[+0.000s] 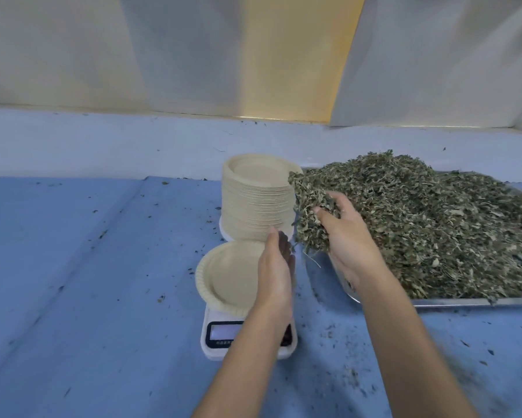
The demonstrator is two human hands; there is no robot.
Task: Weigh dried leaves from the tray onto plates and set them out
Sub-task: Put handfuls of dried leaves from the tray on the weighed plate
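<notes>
A metal tray (452, 302) on the right holds a large heap of dried leaves (428, 218). My right hand (348, 236) grips a clump of dried leaves (309, 206) lifted at the tray's left edge. My left hand (276, 267) hovers edge-on with straight fingers beside the clump, over the right side of an empty paper plate (226, 279). That plate rests on a white digital scale (220, 336). A tall stack of paper plates (258, 197) stands just behind the scale.
Everything sits on a blue table cover (87, 282) speckled with leaf crumbs. A pale wall and a white sheet (434, 61) rise at the back. Open blue surface stretches to the left of the scale.
</notes>
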